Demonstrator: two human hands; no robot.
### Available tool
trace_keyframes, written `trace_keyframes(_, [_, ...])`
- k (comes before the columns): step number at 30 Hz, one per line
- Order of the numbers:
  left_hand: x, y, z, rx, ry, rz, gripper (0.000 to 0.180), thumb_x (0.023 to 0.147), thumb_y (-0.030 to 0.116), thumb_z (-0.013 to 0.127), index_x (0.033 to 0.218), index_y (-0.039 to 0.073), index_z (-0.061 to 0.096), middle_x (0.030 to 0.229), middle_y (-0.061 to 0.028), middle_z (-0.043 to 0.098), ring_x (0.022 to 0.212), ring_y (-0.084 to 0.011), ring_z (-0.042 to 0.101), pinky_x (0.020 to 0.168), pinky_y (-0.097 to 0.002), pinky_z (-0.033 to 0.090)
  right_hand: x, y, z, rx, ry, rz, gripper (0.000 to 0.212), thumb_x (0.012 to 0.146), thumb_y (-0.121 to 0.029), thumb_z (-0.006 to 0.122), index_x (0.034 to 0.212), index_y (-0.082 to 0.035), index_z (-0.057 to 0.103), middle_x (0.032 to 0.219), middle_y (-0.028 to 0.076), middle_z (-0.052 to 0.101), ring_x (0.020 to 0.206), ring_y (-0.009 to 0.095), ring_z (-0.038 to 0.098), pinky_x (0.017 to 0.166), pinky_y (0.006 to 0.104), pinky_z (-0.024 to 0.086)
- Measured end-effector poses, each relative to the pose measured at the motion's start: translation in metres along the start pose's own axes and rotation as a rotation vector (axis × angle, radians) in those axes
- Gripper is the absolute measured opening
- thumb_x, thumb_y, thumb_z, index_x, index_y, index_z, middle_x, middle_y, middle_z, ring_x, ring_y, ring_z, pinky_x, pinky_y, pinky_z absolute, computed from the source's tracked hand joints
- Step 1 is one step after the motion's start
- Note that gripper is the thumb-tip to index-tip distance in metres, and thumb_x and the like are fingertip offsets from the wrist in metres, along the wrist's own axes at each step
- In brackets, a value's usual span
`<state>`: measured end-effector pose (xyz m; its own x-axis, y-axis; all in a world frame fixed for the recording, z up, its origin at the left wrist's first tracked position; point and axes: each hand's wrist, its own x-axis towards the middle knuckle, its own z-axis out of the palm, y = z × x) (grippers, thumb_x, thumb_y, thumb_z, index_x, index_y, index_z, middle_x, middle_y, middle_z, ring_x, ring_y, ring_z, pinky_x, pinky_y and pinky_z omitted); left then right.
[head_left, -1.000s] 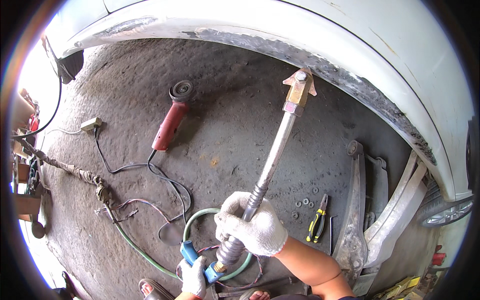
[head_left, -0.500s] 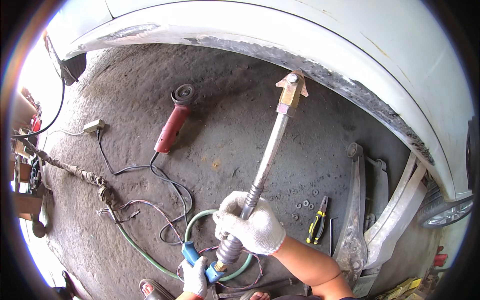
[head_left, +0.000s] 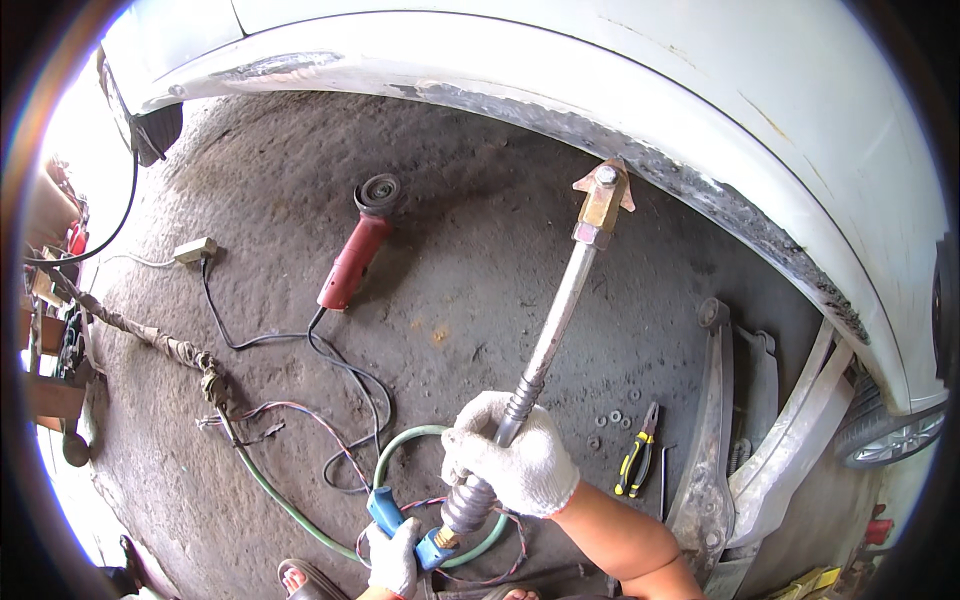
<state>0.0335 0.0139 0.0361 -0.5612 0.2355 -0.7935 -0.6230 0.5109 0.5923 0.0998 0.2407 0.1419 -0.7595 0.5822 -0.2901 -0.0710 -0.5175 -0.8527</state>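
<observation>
A slide-hammer dent puller [head_left: 566,315] slants up from my lap toward the car's lower side. My right hand [head_left: 515,455], in a white knit glove, wraps round its metal shaft at the dark, ridged sliding part. My left hand [head_left: 392,558], gloved too, grips the blue handle [head_left: 385,510] at its lower end. At the far end, a brass-coloured head carries a bolted copper tip [head_left: 606,178]. It overlaps the edge of the sanded grey strip on the white car's rocker panel [head_left: 690,185]; I cannot tell whether they touch. A green cable [head_left: 290,512] loops round the handle.
A red angle grinder [head_left: 355,262] lies on the floor with its black cord running to a pale socket block [head_left: 195,250]. To the right are pliers [head_left: 636,462], several washers [head_left: 596,441] and long metal parts [head_left: 705,450]. A cloth-wrapped cable [head_left: 150,340] lies at left.
The dent puller's tip appears slightly lower and further right, and both hands have shifted a little right with it. The whole view has also shifted slightly. Both grips stay the same.
</observation>
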Motion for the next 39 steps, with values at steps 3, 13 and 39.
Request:
trace_keyframes(3, [0.002, -0.001, -0.003, 0.009, -0.021, 0.023, 0.043, 0.089, 0.026, 0.067, 0.113, 0.002, 0.041, 0.099, -0.0131, 0.054, 0.076, -0.0202, 0.063, 0.061, -0.0351, 0.058, 0.001, 0.003, 0.0, 0.024, 0.006, -0.017, 0.009, 0.093, -0.004, 0.069, 0.087, -0.003, 0.062, 0.071, 0.004, 0.065, 0.063, 0.01, 0.063, 0.059, 0.0261, 0.051])
trace_keyframes(13, [0.011, -0.005, -0.019, -0.091, -0.133, 0.078, 0.037, 0.094, 0.021, 0.065, 0.114, 0.002, 0.041, 0.1, -0.0106, 0.054, 0.081, -0.0195, 0.063, 0.063, -0.0369, 0.058, 0.044, -0.084, -0.006, 0.187, -0.034, -0.151, 0.014, 0.096, -0.01, 0.064, 0.085, -0.003, 0.058, 0.066, 0.007, 0.06, 0.053, 0.016, 0.062, 0.043, 0.0323, 0.048])
trace_keyframes(39, [0.0, 0.008, -0.011, 0.033, -0.002, 0.036, 0.044, 0.092, 0.03, 0.066, 0.113, 0.001, 0.04, 0.099, -0.0133, 0.054, 0.076, -0.0207, 0.064, 0.057, -0.0352, 0.058, 0.004, 0.001, 0.013, 0.041, 0.066, 0.007, 0.015, 0.092, -0.002, 0.07, 0.085, -0.005, 0.057, 0.07, 0.005, 0.064, 0.063, 0.012, 0.063, 0.059, 0.0264, 0.052])
